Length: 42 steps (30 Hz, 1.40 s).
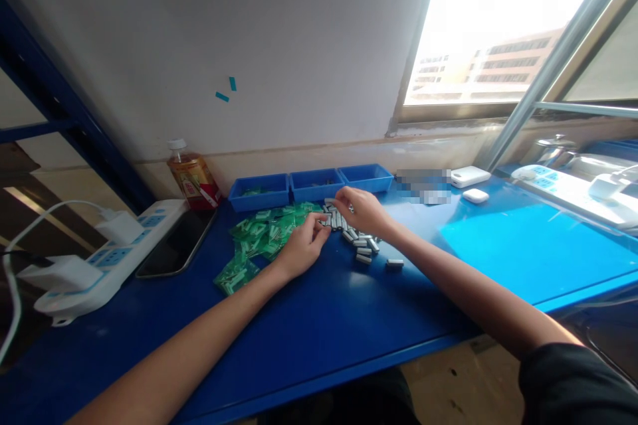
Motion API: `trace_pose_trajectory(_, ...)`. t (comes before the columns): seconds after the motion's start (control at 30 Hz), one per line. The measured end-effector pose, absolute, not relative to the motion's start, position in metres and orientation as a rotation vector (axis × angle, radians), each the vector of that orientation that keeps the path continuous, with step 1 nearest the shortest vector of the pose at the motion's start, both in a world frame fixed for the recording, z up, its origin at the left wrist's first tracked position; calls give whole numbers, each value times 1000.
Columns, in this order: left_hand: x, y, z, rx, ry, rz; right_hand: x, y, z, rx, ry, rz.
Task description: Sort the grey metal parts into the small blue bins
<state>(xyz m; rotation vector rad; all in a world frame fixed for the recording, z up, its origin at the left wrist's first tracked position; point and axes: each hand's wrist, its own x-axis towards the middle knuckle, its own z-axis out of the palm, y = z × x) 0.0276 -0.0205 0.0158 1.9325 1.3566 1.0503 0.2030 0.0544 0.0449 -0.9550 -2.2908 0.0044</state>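
Note:
Many small silver metal cylinders lie in a loose pile on the blue table, some side by side. My left hand is at the pile's left edge, its fingers curled and thumb drawn in. A cylinder shows by its fingertips; whether it is gripped cannot be made out. Just beyond, my right hand hangs over the back of the pile with fingers pinched together. A silver piece shows at its fingertips, too small to tell if held. Green plastic bags with small pieces inside lie left of my left hand.
Three blue bins stand in a row behind the pile. At left are a drink bottle, a phone and a white power strip. At right lie white cases and another power strip. The table's front edge is near.

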Motion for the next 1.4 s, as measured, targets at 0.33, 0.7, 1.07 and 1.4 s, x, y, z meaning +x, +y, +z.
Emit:
trace_pose_trajectory(0.33, 55, -64, 34, 2840, 989, 560, 194, 105, 62, -1184, -2221, -21)
trace_pose_trajectory(0.7, 53, -58, 22, 2634, 1527, 569, 256, 57, 38, -940, -2625, 257)
trace_pose_trajectory(1.07, 51, -54, 20, 2581, 1566, 578, 257, 60, 36, -975, -2667, 186)
trace_pose_trajectory(1.4, 48, -51, 20, 2411, 1557, 959, 240, 42, 43, -884, -2372, 279)
